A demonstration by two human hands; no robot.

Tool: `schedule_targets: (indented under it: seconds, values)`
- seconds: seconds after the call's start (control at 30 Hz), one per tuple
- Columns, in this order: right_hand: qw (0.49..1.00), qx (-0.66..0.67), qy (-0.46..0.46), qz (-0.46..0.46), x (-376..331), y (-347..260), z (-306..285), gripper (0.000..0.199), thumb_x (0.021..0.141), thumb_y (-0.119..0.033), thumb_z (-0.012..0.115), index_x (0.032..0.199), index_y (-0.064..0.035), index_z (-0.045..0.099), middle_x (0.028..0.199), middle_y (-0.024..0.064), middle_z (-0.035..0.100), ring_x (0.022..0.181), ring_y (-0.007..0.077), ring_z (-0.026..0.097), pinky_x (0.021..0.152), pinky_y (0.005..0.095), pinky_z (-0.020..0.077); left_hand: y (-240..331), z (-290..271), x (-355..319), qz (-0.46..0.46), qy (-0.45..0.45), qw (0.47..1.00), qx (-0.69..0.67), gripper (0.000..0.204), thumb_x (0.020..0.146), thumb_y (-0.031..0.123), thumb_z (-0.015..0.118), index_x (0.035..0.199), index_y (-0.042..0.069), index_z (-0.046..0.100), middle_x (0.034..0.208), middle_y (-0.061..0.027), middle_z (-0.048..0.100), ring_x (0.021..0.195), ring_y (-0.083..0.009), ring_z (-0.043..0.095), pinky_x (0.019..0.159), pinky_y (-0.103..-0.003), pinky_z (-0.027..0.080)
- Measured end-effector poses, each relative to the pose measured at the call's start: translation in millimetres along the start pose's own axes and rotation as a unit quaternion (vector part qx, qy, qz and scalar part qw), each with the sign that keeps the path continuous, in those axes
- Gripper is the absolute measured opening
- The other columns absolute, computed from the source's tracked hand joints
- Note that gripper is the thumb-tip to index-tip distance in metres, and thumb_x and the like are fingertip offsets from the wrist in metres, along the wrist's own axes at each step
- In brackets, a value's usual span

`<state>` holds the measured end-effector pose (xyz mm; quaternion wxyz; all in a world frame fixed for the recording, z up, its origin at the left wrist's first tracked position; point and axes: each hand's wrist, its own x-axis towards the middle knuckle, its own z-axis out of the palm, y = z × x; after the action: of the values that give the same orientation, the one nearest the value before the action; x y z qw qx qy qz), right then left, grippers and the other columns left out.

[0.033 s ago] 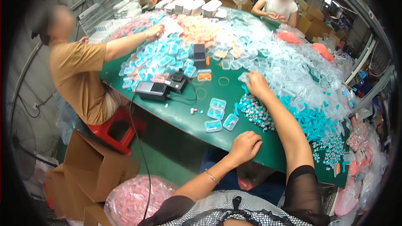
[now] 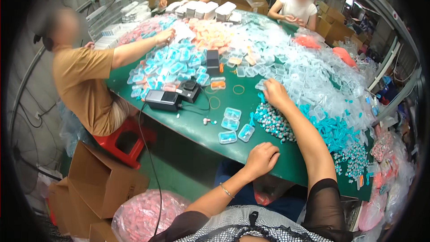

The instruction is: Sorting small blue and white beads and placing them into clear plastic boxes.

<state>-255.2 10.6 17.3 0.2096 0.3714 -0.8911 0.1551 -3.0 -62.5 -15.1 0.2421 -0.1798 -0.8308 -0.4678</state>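
With twelve o'clock pointing straight away from me, my left grip (image 2: 263, 158) is nearest my body, at the near edge of the green surface (image 2: 204, 130). Its fingers curl loosely downward; I cannot tell whether anything is under them. From it, a blue-filled plastic case (image 2: 246, 132) lies near, at eleven o'clock, its long axis running roughly from seven to one. Three more blue-filled cases (image 2: 227, 137) lie beside that one, toward ten and eleven.

At one o'clock from my left grip is a heap of small grey-and-teal plugs (image 2: 274, 123), and my right forearm reaches past its right side. Teal cords (image 2: 338, 131) lie loose beyond that forearm, toward two o'clock.

Farther out, my right grip (image 2: 275, 93) is just above the far end of the plug heap, which lies at six o'clock from it. A small clear plastic box (image 2: 260, 85) is right at its fingertips, at ten o'clock; my right grip is clearly the nearer one. The fingers stand narrow and touch the box, but I cannot tell whether they close on it. The box is partly covered, so its long axis is unclear. From there, the wide heap of empty clear boxes (image 2: 309, 78) spreads from twelve round to three.
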Motion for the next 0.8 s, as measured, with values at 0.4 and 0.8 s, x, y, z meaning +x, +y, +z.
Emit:
schedule_targets:
  seconds: [0.4,0.8]
  values:
    - [0.975,-0.050,0.204,-0.077,44,110,-147,0.027,0.072,0.005,0.062,0.096,-0.0049,0.067,0.090,0.0167,0.065,0.087,0.0348,0.064,0.080,0.0437,0.0516,3,1,-2,0.017,0.013,1.000,-0.006,0.009,0.083,0.012,0.068,0.086,0.005,0.065,0.082,-0.0106,0.061,0.080,-0.0319,0.061,0.072,-0.043,0.050]
    - [0.969,-0.005,0.245,0.022,-8,70,-215,0.023,0.083,0.004,0.059,0.101,-0.0029,0.071,0.095,0.0101,0.069,0.078,0.0206,0.066,0.070,0.0321,0.0515,0,1,0,0.014,0.010,1.000,-0.022,0.008,0.083,0.011,0.068,0.086,0.004,0.064,0.082,-0.0109,0.061,0.081,-0.0322,0.061,0.072,-0.043,0.050]
